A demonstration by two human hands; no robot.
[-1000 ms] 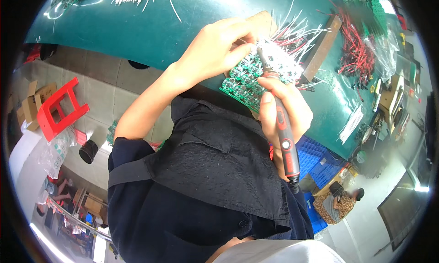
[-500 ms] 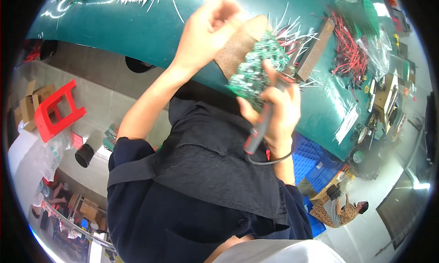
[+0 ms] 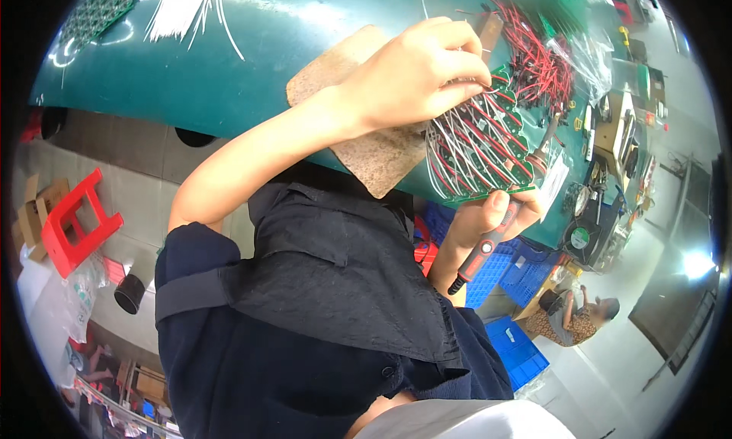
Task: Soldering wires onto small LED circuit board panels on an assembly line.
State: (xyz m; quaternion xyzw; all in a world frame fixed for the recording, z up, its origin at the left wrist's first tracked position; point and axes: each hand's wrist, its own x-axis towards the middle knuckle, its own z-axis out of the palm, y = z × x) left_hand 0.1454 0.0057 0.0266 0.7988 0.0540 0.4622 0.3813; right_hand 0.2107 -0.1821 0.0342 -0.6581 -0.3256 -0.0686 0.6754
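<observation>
Head view, both hands — left hand [image 3: 412,77], right hand [image 3: 488,218] — gripping circuit board [image 3: 480,145], long axis toward table's far edge.

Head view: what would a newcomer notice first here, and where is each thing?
At centre right, the left hand presses on a green circuit board covered with white and red wires. Below it, the right hand supports the board's edge and holds a red-and-black soldering iron. A brown mat lies underneath on the green table.
</observation>
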